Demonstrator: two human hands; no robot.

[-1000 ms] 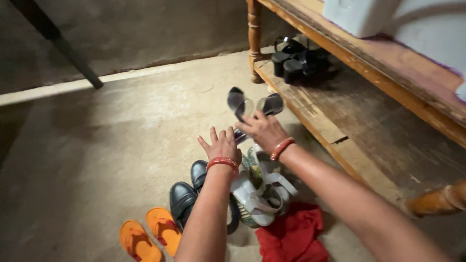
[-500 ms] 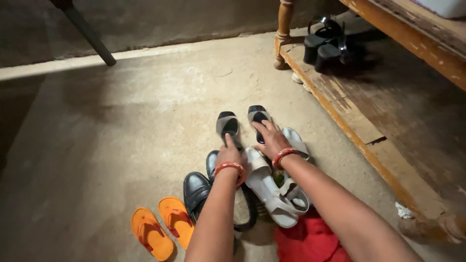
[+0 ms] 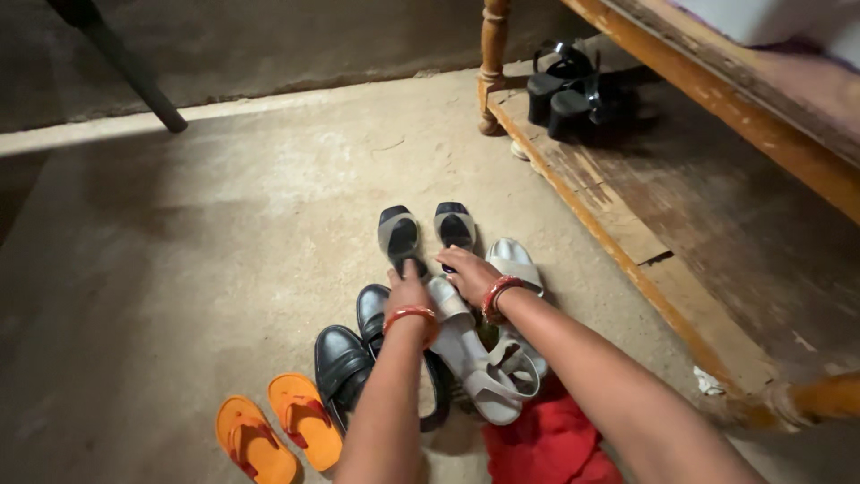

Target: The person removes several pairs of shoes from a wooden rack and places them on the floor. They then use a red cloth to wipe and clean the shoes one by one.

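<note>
Both hands pinch the heel ends of two black-strap sandals, left hand (image 3: 408,289) on left sandal (image 3: 399,237), right hand (image 3: 470,273) on right sandal (image 3: 454,224). Probably light, stiff-soled; heels look the easiest place to grip.

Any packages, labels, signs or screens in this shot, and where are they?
None show: only footwear on the floor, a red cloth, and a wooden frame. The pale block at top right is cut off; what it is cannot be told.

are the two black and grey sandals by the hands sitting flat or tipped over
Flat: both black and grey sandals rest soles down, side by side on the floor, insoles facing up, with the left hand and right hand at their heels.
</note>
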